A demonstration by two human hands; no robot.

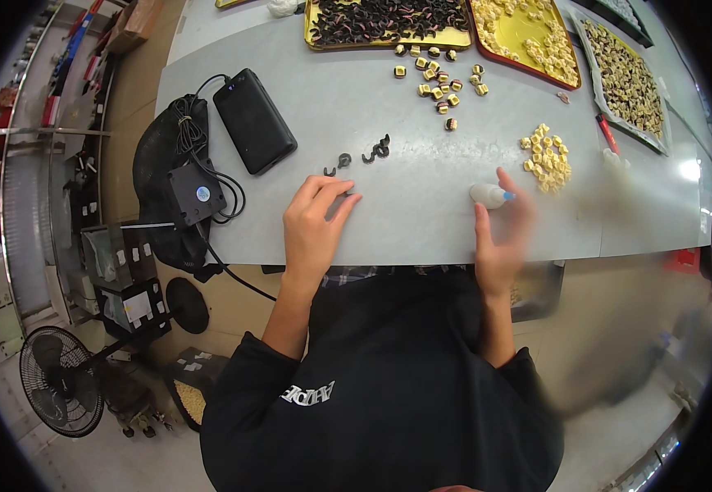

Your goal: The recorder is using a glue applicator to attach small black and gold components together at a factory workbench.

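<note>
My left hand (315,225) rests palm down on the grey table (348,107), fingers spread, its fingertips just short of a few small black C-shaped parts (360,157). My right hand (502,234) is blurred with motion, fingers apart, right beside a small white glue bottle with a blue tip (491,195) lying on the table. It touches or nearly touches the bottle; I cannot tell which. A small heap of pale yellow parts (547,156) lies to the right of the bottle.
A black power bank (253,120) with cable and a black box (196,193) on a dark bag sit at the left. Yellow trays of black parts (384,20) and pale parts (528,33) line the far edge; loose yellow-black pieces (442,82) lie before them. A fan (61,381) stands on the floor.
</note>
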